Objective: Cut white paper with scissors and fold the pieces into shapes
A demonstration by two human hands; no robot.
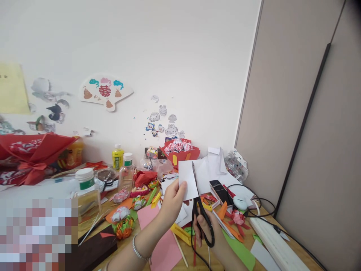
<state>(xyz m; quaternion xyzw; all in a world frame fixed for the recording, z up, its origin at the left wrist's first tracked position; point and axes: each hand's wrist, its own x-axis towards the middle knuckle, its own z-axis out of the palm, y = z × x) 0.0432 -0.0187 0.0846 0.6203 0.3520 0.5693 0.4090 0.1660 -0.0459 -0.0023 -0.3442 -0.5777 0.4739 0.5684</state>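
A small white sheet of paper (186,177) stands upright in my left hand (174,197), pinched between thumb and fingers. My right hand (208,226) has its fingers in the black handles of a pair of scissors (197,203). The blades point up and lie along the right edge of the sheet. Whether they are cutting into it or only beside it, I cannot tell. Below the hands, a pink sheet of paper (162,244) and a yellow utility knife (182,233) lie on the wooden table.
Folded paper flowers (124,227) and a clear jar (86,192) stand at the left. A red bouquet (179,148) sits by the wall. At right are a phone (221,192), a white mouse (240,202), black cables and a long white bar (278,244). A cabinet (307,124) borders the table.
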